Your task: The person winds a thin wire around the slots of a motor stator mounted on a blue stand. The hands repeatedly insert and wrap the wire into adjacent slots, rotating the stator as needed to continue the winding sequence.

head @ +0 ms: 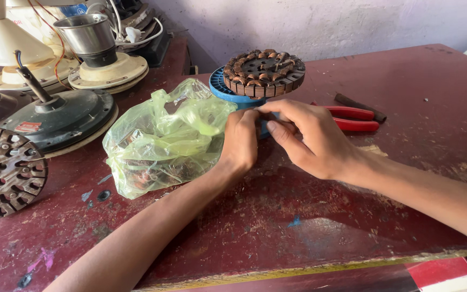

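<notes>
The left hand (240,141) and the right hand (310,139) covered whatever sat between their fingertips, along with the lower front of the blue spool (232,93), so a grip could not be judged. The crumpled green plastic bag (160,138) blurred the coppery contents inside it beyond telling. The picture's left edge cut off the slotted metal rotor disc (4,170), and the right hand hid the jaws of the red-handled pliers (352,118).

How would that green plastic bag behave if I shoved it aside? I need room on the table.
The green plastic bag looks thin and crumpled, so it would likely fold rather than slide as one piece. Coppery wire shows through its lower part, so that end probably drags. It touches the left hand, so pushing may nudge it.
</notes>
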Demonstrator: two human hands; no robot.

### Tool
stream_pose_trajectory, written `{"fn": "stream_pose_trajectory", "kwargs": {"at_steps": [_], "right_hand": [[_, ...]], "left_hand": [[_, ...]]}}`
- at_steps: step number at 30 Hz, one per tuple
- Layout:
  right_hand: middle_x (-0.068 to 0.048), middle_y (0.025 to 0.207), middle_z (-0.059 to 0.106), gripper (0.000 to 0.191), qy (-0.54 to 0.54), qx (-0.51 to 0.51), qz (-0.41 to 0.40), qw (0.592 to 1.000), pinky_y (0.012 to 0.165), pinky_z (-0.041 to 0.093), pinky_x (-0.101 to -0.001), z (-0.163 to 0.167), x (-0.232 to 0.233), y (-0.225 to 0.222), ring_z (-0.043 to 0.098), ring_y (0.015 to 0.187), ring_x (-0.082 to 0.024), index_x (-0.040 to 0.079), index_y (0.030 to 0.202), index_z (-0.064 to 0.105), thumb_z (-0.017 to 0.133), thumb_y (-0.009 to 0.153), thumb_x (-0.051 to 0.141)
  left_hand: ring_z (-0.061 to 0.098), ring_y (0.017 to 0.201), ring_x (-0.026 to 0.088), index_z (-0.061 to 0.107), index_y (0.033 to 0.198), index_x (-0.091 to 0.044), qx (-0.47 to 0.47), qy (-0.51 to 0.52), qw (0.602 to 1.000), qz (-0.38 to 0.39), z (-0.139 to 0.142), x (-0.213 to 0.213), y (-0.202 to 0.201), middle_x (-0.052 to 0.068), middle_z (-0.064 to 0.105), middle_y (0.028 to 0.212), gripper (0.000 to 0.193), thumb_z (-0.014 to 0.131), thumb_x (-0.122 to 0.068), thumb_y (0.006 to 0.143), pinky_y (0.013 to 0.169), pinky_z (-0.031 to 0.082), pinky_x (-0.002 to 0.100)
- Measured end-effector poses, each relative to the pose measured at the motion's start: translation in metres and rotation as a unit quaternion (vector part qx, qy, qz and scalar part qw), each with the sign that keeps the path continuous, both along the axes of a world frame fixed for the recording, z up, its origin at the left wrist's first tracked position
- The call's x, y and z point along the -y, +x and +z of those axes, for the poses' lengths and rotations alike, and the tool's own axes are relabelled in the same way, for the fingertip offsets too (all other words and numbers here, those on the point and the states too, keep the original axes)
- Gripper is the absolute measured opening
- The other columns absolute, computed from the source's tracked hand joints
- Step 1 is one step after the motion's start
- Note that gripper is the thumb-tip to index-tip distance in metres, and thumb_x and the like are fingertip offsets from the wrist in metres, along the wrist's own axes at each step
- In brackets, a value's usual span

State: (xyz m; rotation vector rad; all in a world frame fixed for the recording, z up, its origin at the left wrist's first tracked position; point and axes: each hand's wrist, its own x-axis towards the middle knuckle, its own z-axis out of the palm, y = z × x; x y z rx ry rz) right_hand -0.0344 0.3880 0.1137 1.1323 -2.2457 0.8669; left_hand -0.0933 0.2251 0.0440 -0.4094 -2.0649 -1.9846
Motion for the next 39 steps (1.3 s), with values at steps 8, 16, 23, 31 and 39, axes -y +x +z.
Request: {"fn": "stream_pose_trajectory", "kwargs": {"at_steps": [8,16,23,31,39], "right_hand": [[-0.009,0.075,0.067,0.013,-0.02,-0.011,-0.016,1.0,0.047,0.042,-0.0301,0.003,-0.005,0.01,0.059,0.056,-0.011,-0.005,0.111,0.064,0.058,0.1,-0.001],[-0.014,0.073,0.065,0.003,-0.014,0.015,-0.025,0.999,0.052,0.042,-0.0344,-0.007,-0.003,0.006,0.059,0.058,-0.017,-0.006,0.096,0.056,0.057,0.098,-0.005],[-0.015,0.081,0.067,0.012,-0.017,0.002,-0.008,1.0,0.056,0.045,-0.0326,-0.007,-0.003,0.008,0.062,0.065,-0.016,-0.006,0.109,0.059,0.058,0.097,-0.006],[-0.015,0.097,0.071,0.026,-0.024,-0.002,0.042,0.999,0.064,0.054,-0.0291,-0.007,-0.007,0.007,0.07,0.079,-0.015,-0.007,0.121,0.059,0.058,0.095,-0.007],[-0.013,0.081,0.073,0.008,0.052,0.078,0.011,0.996,0.056,0.053,-0.0343,-0.005,-0.014,0.006,0.068,0.064,-0.019,-0.006,0.095,0.065,0.063,0.088,-0.003]], "left_hand": [[0.055,0.072,0.014,0.08,0.103,0.006,-0.059,0.062,0.996,-0.025,0.038,-0.002,0.022,0.009,0.065,0.077,0.039,0.053,-0.02,0.093,0.068,0.044,0.032],[0.062,0.086,0.003,0.074,0.123,0.001,-0.088,0.098,0.986,-0.104,0.039,-0.006,0.025,0.002,0.075,0.096,0.029,0.059,-0.015,0.103,0.077,0.053,0.021],[0.065,0.085,0.004,0.074,0.122,0.0,-0.085,0.09,0.988,-0.087,0.04,-0.007,0.027,0.004,0.077,0.098,0.028,0.06,-0.015,0.103,0.075,0.055,0.022],[0.056,0.067,0.008,0.074,0.096,-0.001,-0.033,0.109,0.993,-0.032,0.041,-0.009,0.026,0.003,0.067,0.076,0.022,0.058,-0.015,0.095,0.062,0.045,0.026],[0.049,0.061,0.013,0.06,0.071,0.0,-0.07,0.062,0.996,-0.011,0.028,-0.016,0.019,0.005,0.056,0.063,0.026,0.048,-0.017,0.087,0.057,0.04,0.031]]}}
